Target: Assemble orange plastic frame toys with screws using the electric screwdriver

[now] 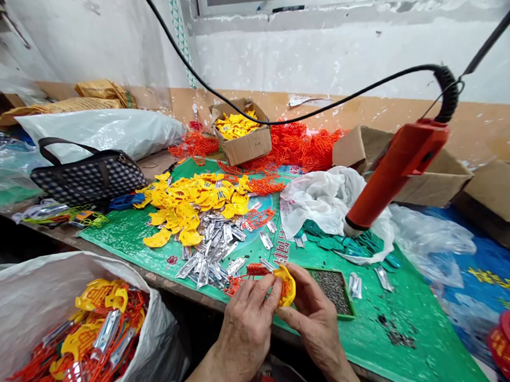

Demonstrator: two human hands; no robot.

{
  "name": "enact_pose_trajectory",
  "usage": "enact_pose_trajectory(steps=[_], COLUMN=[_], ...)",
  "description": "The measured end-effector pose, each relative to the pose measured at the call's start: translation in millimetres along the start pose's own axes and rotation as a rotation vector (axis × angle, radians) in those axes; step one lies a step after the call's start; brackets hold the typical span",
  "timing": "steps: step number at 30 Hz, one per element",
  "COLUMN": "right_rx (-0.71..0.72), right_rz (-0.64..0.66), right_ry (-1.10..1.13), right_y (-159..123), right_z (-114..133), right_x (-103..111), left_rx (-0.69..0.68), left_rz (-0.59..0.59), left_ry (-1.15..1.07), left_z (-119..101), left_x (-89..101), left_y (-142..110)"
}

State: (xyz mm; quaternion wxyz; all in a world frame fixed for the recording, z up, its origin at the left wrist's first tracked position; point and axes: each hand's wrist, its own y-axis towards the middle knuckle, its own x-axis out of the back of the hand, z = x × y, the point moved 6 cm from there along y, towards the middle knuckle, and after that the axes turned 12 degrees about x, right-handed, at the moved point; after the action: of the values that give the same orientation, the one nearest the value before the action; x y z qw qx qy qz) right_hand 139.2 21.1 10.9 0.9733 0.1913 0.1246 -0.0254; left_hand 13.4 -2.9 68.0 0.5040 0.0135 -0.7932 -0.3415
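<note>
Near the table's front edge, my left hand (pixel 247 318) and my right hand (pixel 312 310) are both closed on one curved yellow plastic piece (pixel 287 282). Something orange-red shows inside its curve; the fingers cover part of it. Just beyond my left hand lies a bundle of orange-red cord (pixel 256 269). A green tray (pixel 349 301) of small dark metal bits, perhaps screws, sits beside my right hand. Farther up the table is a heap of loose shiny metal strips (pixel 210 247), and behind it a pile of similar yellow pieces (pixel 189 199).
A red electric screwdriver (pixel 397 171) hangs on a black cable at the right. On the left stands a white sack (pixel 154 316) holding yellow pieces with cords and metal strips. A cardboard box (pixel 247 147), orange-red cords (pixel 308 145) and a checked bag (pixel 90 177) are farther back.
</note>
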Motion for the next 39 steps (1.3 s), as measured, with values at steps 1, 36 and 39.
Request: enact_pose_trajectory(steps=[1, 36, 39], right_rx=[-0.006, 0.26, 0.363], right_rz=[-0.003, 0.278, 0.281], right_ry=[-0.003, -0.559, -0.688], right_y=[-0.6, 31.3, 24.9], right_z=[-1.2, 24.0, 27.8], right_x=[0.4, -28.5, -30.2], left_rx=[0.001, 1.148, 1.17], left_rz=[0.011, 0.627, 0.641], left_ry=[-0.002, -1.493, -1.533], left_z=[0.3, 31.4, 33.8], left_x=[-0.7, -29.2, -29.8], left_y=[-0.1, -20.6, -17.9])
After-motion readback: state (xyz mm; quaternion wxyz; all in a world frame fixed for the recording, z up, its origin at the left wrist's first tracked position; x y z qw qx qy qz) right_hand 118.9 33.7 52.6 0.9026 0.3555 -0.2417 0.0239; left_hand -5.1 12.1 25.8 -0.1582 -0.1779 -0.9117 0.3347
